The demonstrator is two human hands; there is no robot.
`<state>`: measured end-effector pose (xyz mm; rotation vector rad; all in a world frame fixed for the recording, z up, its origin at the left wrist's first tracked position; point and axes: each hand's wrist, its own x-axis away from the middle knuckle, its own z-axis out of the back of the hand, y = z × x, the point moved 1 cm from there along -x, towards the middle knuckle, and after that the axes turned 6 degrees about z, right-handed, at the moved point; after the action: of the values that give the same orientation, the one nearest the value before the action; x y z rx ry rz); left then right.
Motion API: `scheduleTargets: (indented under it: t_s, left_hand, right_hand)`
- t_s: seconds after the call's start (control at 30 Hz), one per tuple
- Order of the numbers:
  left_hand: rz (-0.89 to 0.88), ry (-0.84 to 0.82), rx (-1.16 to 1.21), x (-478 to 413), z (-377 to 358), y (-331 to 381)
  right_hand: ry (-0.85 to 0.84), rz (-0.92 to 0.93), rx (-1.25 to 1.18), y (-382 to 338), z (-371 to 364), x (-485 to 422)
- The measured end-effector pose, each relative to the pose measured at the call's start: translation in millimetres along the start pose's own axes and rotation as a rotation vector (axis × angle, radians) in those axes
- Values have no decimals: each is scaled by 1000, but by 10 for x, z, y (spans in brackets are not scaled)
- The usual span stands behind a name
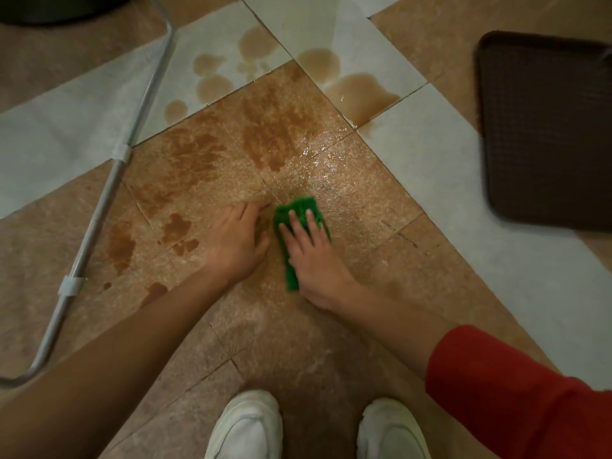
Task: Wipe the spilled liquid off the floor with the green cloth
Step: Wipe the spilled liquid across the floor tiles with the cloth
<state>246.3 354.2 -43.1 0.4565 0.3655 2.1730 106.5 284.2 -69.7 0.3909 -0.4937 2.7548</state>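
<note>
A folded green cloth [299,210] lies flat on the tan floor tiles in the middle of the view. My right hand [311,250] presses down on it with straight, spread fingers and covers most of it. My left hand [236,238] rests flat on the bare tile just left of the cloth, fingers pointing forward. Brown spilled liquid [265,127] spreads in blotches over the tan tiles ahead of and left of my hands, with puddles [359,92] on the pale tiles farther back. The tile around the cloth looks wet and shiny.
A grey metal tube frame [112,180] lies diagonally across the floor at left. A dark brown mat [546,127] sits at the right edge. My two white shoes [246,425] stand at the bottom. A dark object fills the top left corner.
</note>
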Motion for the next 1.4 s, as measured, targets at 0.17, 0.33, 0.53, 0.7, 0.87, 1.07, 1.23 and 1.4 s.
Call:
scheduleTargets:
  t_s: [0.17, 0.33, 0.53, 0.7, 0.87, 1.07, 1.23, 1.4]
  left_hand:
    - [21, 1, 24, 7, -30, 72]
    - [20, -21, 21, 20, -55, 90]
    - [-8, -41, 32, -15, -97, 255]
    - [-64, -26, 4, -22, -164, 335]
    - [-59, 4, -25, -9, -92, 240]
    - [3, 40, -39, 131, 65, 72]
    - [66, 93, -61, 275, 150, -113]
    - [78, 83, -119, 373, 214, -326]
  right_hand:
    - [-83, 177, 64, -29, -126, 128]
    - [-52, -15, 44, 367, 14, 88]
    - [-10, -230, -87, 552, 182, 50]
    - [15, -304, -87, 860, 287, 82]
    - [76, -382, -110, 818, 307, -35]
    - [-25, 53, -15, 286, 132, -77]
    - [-102, 216, 31, 371, 199, -159]
    - [-4, 16, -50, 168, 168, -243]
